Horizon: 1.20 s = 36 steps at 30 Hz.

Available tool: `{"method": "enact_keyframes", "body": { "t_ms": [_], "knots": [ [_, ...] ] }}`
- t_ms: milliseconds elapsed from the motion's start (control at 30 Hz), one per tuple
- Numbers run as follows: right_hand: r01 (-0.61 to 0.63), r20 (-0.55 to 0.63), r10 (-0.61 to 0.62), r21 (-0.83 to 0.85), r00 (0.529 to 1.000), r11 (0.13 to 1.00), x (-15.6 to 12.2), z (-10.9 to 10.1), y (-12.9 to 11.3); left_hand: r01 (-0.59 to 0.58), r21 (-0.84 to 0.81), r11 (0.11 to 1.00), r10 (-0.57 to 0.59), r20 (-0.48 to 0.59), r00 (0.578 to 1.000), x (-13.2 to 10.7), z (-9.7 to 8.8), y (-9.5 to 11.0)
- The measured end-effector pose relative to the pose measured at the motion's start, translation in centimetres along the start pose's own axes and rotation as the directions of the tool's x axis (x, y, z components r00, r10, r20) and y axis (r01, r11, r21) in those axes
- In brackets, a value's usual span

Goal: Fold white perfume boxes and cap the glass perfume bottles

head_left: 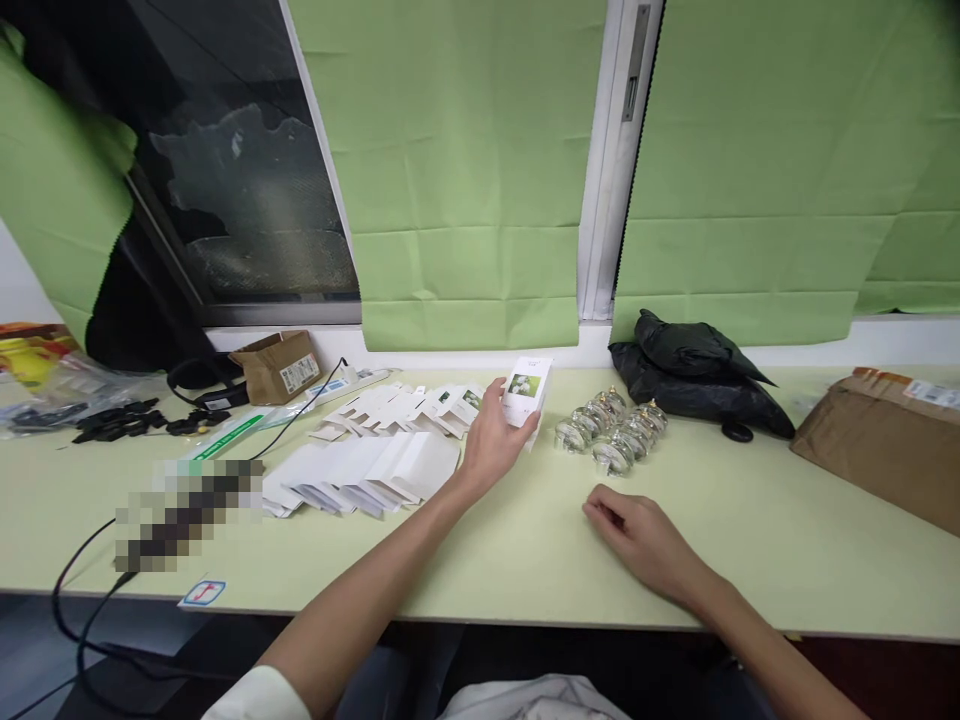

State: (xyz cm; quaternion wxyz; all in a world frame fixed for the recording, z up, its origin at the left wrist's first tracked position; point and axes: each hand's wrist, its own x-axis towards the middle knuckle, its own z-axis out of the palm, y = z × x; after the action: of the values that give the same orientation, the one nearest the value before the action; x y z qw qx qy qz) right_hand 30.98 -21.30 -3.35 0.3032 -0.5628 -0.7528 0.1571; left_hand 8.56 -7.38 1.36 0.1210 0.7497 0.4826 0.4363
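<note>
My left hand (491,438) is wrapped round a small white carton (527,388) with a green-and-white flower picture on its front. It holds the carton above the table, beyond the middle. My right hand (634,532) rests on the tabletop with its fingers curled in; nothing shows in them. Just past it stand two rows of small clear-wrapped round items (613,450) with shiny, gold-coloured tips. Left of my left hand lie several flat white cartons (360,470), overlapping in a row. Behind these is a second row of cartons (409,405), some with green pictures.
A black plastic bag (697,385) lies at the back right, beside a brown cardboard box (877,440). An open small cardboard box (277,370) stands at the back left near black straps (124,420). Black cables (82,545) run over the left table edge.
</note>
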Motion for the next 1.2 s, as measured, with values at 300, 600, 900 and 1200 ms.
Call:
{"method": "enact_keyframes", "body": {
  "t_ms": [300, 600, 900, 1200],
  "knots": [
    [0.384, -0.161, -0.400, -0.119, 0.902, 0.915, 9.1, 2.7, -1.4, 0.074, -0.385, 0.920, -0.128, -0.115, 0.985, -3.5, -0.5, -1.3],
    [0.353, -0.120, -0.364, -0.099, 0.924, 0.930, 9.5, 3.7, -0.1, 0.077, -0.421, 0.904, -0.082, 0.006, 0.997, -4.0, -0.1, -1.6],
    [0.279, -0.154, -0.259, 0.128, 0.954, 0.952, 9.3, 3.6, -1.5, 0.039, -0.451, 0.892, -0.058, -0.028, 0.998, -3.4, -0.7, -1.8],
    [0.236, -0.269, -0.156, 0.298, 0.950, 0.925, 9.5, 3.9, -1.3, 0.029, -0.512, 0.859, -0.052, -0.032, 0.998, -3.2, -0.4, -2.0]
  ]
}}
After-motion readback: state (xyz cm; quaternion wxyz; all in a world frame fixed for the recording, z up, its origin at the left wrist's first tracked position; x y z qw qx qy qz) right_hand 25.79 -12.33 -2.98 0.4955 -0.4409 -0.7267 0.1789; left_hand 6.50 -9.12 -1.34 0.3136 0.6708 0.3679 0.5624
